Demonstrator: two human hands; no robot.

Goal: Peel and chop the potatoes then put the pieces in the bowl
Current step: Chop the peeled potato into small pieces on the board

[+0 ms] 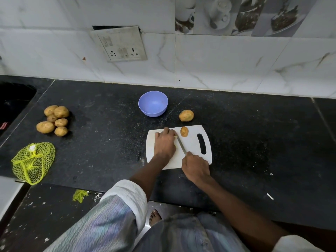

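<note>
Left hand [165, 142]: your curled fingers pressed a mostly hidden potato piece [176, 136] onto the cutting board [192, 142].
Right hand [196, 168]: you gripped the knife [181, 144], blade beside the left fingertips.
Board edges: a potato half [184, 131] lay near the far edge.
Bowl [153, 103]: stood beyond the board, apart.
Open counter [254, 133]: bare to your right; potato pile [53, 120] well left.
</note>
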